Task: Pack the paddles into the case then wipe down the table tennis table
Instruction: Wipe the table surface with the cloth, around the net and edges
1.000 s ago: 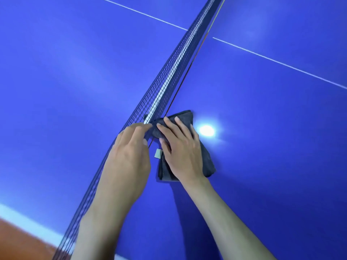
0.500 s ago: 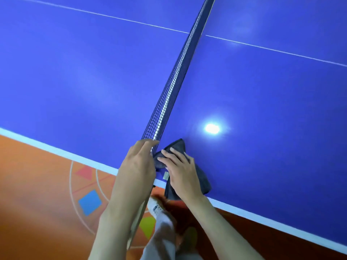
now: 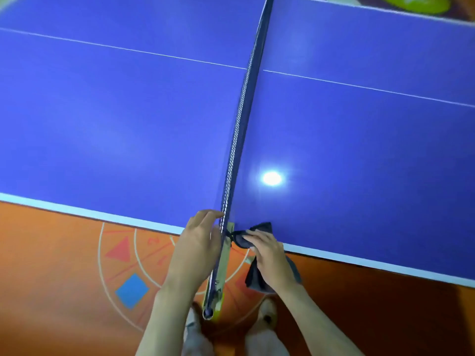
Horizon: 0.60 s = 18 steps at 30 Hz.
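The blue table tennis table (image 3: 359, 150) fills most of the view, and its net (image 3: 244, 111) runs away from me down the middle. My right hand (image 3: 270, 255) holds a dark grey cloth (image 3: 262, 228) at the table's near white edge, just right of the net. Part of the cloth hangs down past the edge below my palm. My left hand (image 3: 198, 242) is on the net's left side, its fingertips touching the net's near end. No paddles or case are in view.
The net's post and clamp (image 3: 216, 286) stick out past the near edge between my arms. Below lies an orange floor with painted shapes (image 3: 131, 291), and my shoes (image 3: 267, 314) stand on it. A green object (image 3: 416, 3) lies beyond the far edge.
Both hands have drawn back along the net from mid-table to the near edge. The cloth came along under my right hand and now hangs partly off the edge.
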### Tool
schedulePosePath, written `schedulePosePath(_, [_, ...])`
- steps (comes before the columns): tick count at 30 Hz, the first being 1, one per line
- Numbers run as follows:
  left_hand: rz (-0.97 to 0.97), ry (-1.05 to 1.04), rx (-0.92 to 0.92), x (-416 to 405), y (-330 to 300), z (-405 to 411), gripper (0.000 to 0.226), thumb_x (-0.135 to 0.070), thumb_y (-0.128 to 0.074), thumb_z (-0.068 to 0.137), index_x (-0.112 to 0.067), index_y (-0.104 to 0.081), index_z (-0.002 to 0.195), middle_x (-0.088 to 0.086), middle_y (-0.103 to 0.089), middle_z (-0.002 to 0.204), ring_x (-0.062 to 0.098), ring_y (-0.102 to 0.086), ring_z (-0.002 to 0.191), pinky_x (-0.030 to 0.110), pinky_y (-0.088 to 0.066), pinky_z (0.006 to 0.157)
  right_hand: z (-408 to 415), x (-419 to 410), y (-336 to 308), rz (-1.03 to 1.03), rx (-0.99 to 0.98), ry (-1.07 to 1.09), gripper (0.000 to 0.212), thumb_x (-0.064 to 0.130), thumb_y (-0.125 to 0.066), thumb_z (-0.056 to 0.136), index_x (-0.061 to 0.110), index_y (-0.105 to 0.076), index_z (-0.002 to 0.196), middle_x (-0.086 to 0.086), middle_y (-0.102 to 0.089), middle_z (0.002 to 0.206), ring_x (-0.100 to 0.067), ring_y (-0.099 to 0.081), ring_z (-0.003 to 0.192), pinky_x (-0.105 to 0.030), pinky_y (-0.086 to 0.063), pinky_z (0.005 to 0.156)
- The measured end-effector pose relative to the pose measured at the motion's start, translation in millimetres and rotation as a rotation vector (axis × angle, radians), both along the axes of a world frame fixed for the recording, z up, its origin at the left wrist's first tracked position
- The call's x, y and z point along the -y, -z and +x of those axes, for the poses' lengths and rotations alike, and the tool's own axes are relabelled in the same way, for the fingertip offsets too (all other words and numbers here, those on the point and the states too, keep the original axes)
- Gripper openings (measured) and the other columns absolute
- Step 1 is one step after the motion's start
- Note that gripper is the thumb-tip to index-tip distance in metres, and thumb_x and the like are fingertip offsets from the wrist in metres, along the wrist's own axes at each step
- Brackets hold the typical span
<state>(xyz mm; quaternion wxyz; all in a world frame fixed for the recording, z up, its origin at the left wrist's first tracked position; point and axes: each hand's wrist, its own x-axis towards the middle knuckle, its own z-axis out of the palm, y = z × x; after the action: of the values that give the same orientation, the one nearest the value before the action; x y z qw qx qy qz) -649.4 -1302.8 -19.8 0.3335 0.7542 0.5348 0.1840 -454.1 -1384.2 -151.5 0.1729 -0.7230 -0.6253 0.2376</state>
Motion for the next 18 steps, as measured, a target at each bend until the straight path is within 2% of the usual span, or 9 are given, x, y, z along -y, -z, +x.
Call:
schedulePosePath(2, [-0.008, 0.032, -0.002, -1.1, -4.3, -19.6, 0.031, -0.013, -0.05, 0.104, -0.021, -0.064, 0.13, -0.005, -0.061, 0.131, 0.019, -0.052, 0.119, 0.038, -0.047, 0.094, -3.2, 6.5, -9.3, 0.035, -0.084, 0.088, 0.043, 0.006, -0.061, 0.104, 0.027, -0.063, 0.141, 0.012, -0.06, 0.142, -0.012, -0.05, 0.134, -0.044, -0.048, 0.108])
schedulePosePath(5, [-0.012, 0.031, 0.017, -5.3, -9.0, -47.4, 0.03, -0.013, -0.05, 0.104, -0.021, -0.065, 0.129, -0.006, -0.062, 0.129, 0.02, -0.054, 0.117, 0.038, -0.049, 0.094, -12.1, 11.8, -34.8, 0.034, -0.139, 0.192, 0.037, 0.012, -0.053, 0.109, 0.023, -0.062, 0.143, 0.009, -0.061, 0.141, -0.016, -0.052, 0.133, -0.042, -0.046, 0.11])
schedulePosePath(7, [-0.015, 0.038, 0.043, -7.8, -13.8, -64.1, 0.029, -0.015, -0.051, 0.104, -0.022, -0.065, 0.129, -0.008, -0.061, 0.127, 0.02, -0.056, 0.115, 0.04, -0.051, 0.093, -22.9, 12.4, -55.7, 0.078, -0.169, 0.284, 0.035, 0.013, -0.051, 0.11, 0.022, -0.062, 0.142, 0.013, -0.061, 0.138, -0.013, -0.052, 0.13, -0.038, -0.046, 0.11])
schedulePosePath(11, [-0.016, 0.07, 0.053, -15.5, -30.1, -87.9, 0.029, -0.017, -0.049, 0.106, -0.023, -0.064, 0.13, -0.009, -0.061, 0.128, 0.017, -0.056, 0.117, 0.037, -0.051, 0.093, -47.3, 5.0, -101.5, 0.166, -0.195, 0.374, 0.037, 0.011, -0.05, 0.11, 0.027, -0.061, 0.142, 0.037, -0.049, 0.132, 0.002, -0.046, 0.124, -0.016, -0.038, 0.103])
schedulePosePath(15, [-0.046, 0.077, 0.021, -26.2, -48.0, -107.9, 0.029, -0.016, -0.05, 0.105, -0.021, -0.065, 0.129, -0.007, -0.061, 0.13, 0.019, -0.056, 0.121, 0.037, -0.049, 0.093, -70.8, -5.2, -134.1, 0.219, -0.216, 0.415, 0.039, 0.007, -0.051, 0.108, 0.026, -0.062, 0.141, 0.038, -0.05, 0.132, 0.009, -0.046, 0.123, -0.006, -0.035, 0.101])
schedulePosePath(18, [-0.05, 0.074, 0.01, -43.8, -58.2, -114.7, 0.029, -0.016, -0.051, 0.105, -0.021, -0.065, 0.13, -0.006, -0.061, 0.133, 0.02, -0.055, 0.124, 0.037, -0.048, 0.095, -79.9, -17.1, -149.6, 0.257, -0.202, 0.393, 0.039, 0.006, -0.051, 0.108, 0.027, -0.063, 0.139, 0.037, -0.051, 0.133, 0.011, -0.046, 0.123, -0.006, -0.034, 0.102])
